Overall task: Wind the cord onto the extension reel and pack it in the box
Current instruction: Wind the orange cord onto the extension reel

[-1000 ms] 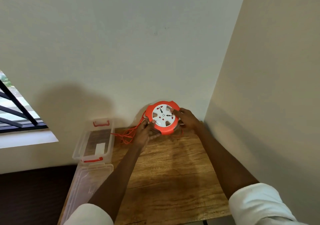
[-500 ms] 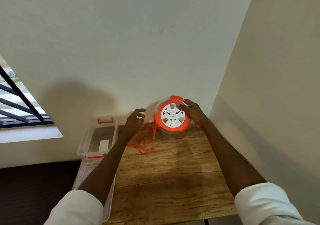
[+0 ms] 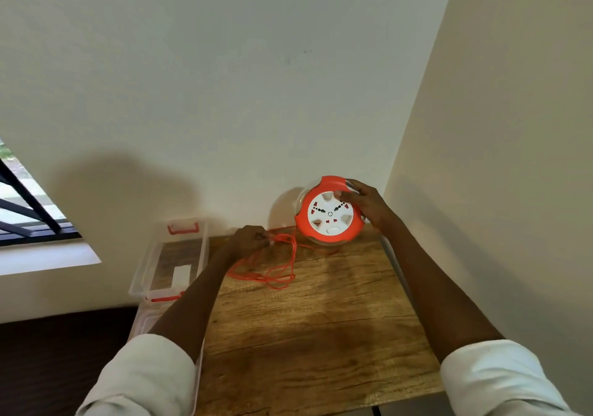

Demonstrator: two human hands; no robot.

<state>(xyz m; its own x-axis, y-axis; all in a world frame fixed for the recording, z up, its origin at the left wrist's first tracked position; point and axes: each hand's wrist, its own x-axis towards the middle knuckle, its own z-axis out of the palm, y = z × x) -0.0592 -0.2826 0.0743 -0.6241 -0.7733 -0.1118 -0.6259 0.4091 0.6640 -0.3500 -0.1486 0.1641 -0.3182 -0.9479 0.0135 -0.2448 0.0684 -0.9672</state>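
Note:
An orange and white extension reel (image 3: 329, 214) stands tilted on edge at the far right of the wooden table (image 3: 308, 325), its socket face toward me. My right hand (image 3: 364, 202) grips its upper right rim. A thin orange cord (image 3: 272, 266) lies in loose loops on the table, left of the reel and running up to it. My left hand (image 3: 252, 239) is closed on the cord near the wall. The clear plastic box (image 3: 170, 255) with red clips stands open at the table's left edge.
The clear lid (image 3: 141, 325) of the box lies in front of it, partly under my left arm. Walls close in behind and to the right of the table. A barred window (image 3: 22, 210) is at the far left above a dark floor.
My right hand lifted the reel off the table and tipped it upright toward the corner. My left hand let go of the reel, opened, then closed on the cord.

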